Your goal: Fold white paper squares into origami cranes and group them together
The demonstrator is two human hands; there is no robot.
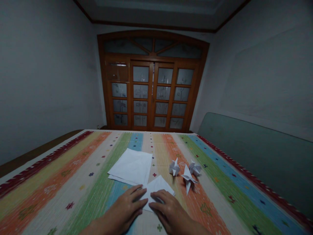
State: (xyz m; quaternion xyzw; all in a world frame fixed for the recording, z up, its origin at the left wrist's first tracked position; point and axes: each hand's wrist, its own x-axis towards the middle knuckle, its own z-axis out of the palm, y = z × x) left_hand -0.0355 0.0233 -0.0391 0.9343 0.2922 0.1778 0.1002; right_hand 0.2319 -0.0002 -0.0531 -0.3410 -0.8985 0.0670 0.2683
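A: What are the hands doing?

B: The left hand (123,212) and the right hand (171,213) lie palm down, side by side. Their fingers (138,193) are stretched out flat and slightly spread, not curled around anything.

A: What do they touch?

B: Both press on a folded paper triangle (157,188), their fingertips nearly meeting over it. Nothing is pinched or lifted.

A: Which way does it point?

B: One corner points away from the person, toward the glazed wooden door (151,94), and another points right. The hands cover the rest, so I can't tell its long axis.

A: What's around it?

B: It lies on a striped cloth (73,186). Just beyond it is a stack of white paper (130,166), and to the right are three small paper figures (188,176).
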